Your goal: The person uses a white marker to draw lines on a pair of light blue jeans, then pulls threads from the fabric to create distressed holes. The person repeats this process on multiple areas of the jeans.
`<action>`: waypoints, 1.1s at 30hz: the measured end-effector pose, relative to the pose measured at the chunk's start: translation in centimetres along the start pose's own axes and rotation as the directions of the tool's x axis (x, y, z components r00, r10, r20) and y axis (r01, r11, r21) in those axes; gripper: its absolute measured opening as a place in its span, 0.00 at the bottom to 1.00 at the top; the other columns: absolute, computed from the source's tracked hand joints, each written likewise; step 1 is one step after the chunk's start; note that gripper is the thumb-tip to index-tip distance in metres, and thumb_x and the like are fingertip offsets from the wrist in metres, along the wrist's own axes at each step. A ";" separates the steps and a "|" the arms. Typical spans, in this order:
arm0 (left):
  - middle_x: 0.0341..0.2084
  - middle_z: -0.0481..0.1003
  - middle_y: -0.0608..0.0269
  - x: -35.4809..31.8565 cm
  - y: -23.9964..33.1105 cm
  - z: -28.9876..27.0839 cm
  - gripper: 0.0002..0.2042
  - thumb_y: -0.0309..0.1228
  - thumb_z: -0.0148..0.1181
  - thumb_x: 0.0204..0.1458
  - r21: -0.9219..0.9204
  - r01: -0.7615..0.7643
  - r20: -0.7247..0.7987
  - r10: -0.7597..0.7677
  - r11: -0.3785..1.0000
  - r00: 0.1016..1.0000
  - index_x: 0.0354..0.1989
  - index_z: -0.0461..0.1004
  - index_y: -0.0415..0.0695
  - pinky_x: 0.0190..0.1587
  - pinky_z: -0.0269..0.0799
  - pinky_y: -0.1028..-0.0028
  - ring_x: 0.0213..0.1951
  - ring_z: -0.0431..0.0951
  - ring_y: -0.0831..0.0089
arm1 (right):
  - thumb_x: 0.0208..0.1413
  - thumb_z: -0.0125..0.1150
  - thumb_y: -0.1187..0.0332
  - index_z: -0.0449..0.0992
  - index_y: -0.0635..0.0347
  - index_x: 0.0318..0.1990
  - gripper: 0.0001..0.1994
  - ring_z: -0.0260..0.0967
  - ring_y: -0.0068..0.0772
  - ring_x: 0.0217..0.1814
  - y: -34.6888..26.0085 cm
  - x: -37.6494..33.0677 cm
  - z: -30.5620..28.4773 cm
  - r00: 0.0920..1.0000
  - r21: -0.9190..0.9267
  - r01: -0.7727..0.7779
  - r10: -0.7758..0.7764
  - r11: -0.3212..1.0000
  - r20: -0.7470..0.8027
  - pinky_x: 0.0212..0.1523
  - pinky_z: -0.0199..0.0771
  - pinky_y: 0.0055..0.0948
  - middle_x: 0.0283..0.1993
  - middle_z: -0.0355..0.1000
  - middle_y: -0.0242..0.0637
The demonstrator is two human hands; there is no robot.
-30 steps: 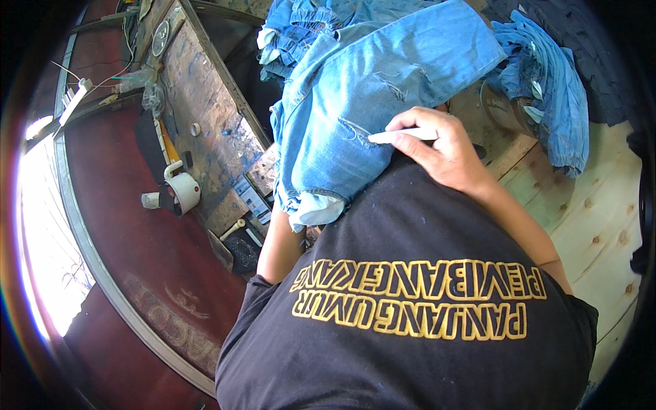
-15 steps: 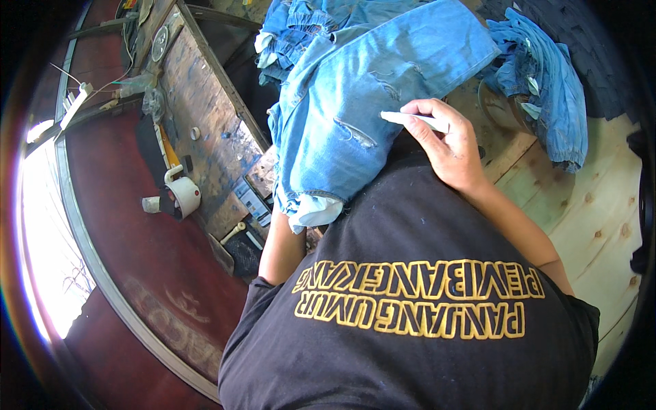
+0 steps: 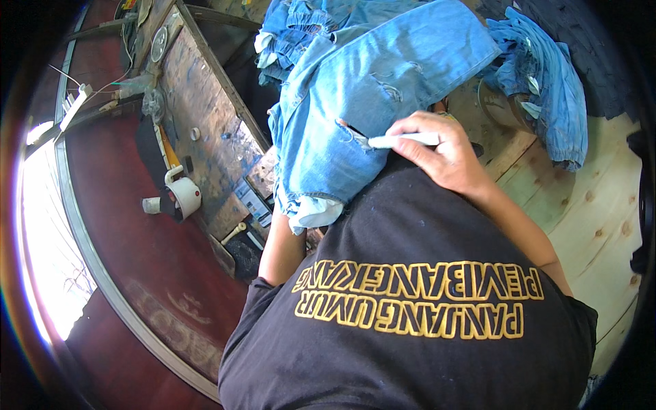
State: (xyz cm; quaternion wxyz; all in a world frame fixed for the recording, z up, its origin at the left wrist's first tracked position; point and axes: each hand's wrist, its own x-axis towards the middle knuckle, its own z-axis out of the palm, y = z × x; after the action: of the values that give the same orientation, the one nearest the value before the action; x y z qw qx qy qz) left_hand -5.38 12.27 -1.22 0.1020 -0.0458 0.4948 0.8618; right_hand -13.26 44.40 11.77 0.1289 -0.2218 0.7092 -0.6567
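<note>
A pair of light blue jeans (image 3: 321,89) lies across my lap, one leg pointing to the upper right, with frayed rips in the denim. My right hand (image 3: 437,147) is closed round a white pen-shaped tool (image 3: 403,141), its tip touching the edge of the nearer rip (image 3: 355,133). What the tool is exactly cannot be made out. My left forearm (image 3: 283,249) goes up into the turned-back hem with pale cloth (image 3: 318,210). The left hand is covered by the denim; a small skin-coloured patch shows at the slit, and its fingers cannot be read.
More blue denim garments (image 3: 294,31) lie beyond the jeans, and others (image 3: 547,89) hang at the right. On the left stands a stained wooden bench (image 3: 205,96) with a phone-like flat object (image 3: 253,203). A white mug-like container (image 3: 184,197) and a power strip (image 3: 74,106) are farther left.
My right hand has moved the white tool down and to the left, from the denim between the rips to the nearer rip. That rip now gapes wider and sits slightly higher.
</note>
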 end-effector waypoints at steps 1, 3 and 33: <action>0.60 0.80 0.50 0.0 -0.1 0.1 0.22 0.37 0.53 0.67 0.009 -0.001 -0.003 0.001 1.000 1.000 0.64 0.75 0.38 0.66 0.75 0.51 0.60 0.80 0.52 | 0.71 0.66 0.70 0.83 0.68 0.47 0.08 0.78 0.25 0.41 0.0 0.0 0.1 1.000 -0.057 -0.014 0.015 0.998 0.021 0.44 0.74 0.26 0.41 0.82 0.36; 0.60 0.80 0.50 -0.1 -0.2 0.3 0.22 0.37 0.53 0.67 0.023 -0.005 -0.002 0.005 1.000 1.000 0.64 0.75 0.38 0.66 0.75 0.51 0.60 0.80 0.52 | 0.70 0.68 0.68 0.85 0.65 0.47 0.09 0.79 0.25 0.40 -0.1 0.0 0.2 0.987 0.017 -0.090 0.091 0.996 -0.129 0.42 0.75 0.26 0.41 0.82 0.37; 0.60 0.80 0.50 7.4 1.6 3.6 0.22 0.37 0.52 0.68 0.366 -0.065 0.180 -0.002 0.928 0.984 0.65 0.75 0.38 0.66 0.76 0.51 0.60 0.80 0.51 | 0.62 0.65 0.67 0.74 0.68 0.51 0.15 0.85 0.56 0.45 -3.6 6.5 11.3 0.620 -0.091 0.552 -0.336 0.829 0.709 0.48 0.85 0.49 0.39 0.82 0.54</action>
State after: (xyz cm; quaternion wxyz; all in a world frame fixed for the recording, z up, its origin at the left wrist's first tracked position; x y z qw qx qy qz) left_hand -12.89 15.53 0.64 0.1383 0.0591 0.6382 0.7550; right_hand -13.04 31.27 14.83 0.1695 -0.6282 0.6273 -0.4280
